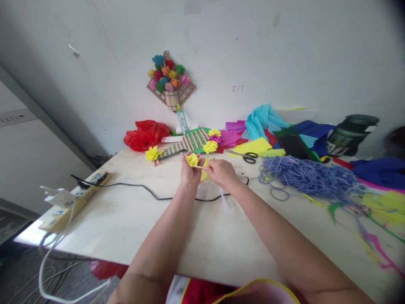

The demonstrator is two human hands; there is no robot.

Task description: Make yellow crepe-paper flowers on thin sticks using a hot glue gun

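Note:
Over the middle of the table, my left hand cradles a yellow paper flower between its fingers. My right hand is closed round a thin pale stick, whose tip reaches the flower's base; whether the two are joined I cannot tell. Just beyond my hands lies a green guitar-shaped craft piece with pinkish strips across it. Yellow flowers sit at both its ends, beside a magenta one. Below my hands is a piece of yellow paper, partly hidden.
Black-handled scissors lie right of the craft piece, near coloured paper. A tangle of blue-purple cord and a dark green jar are at right. A power strip stands left, its black cable crossing the table.

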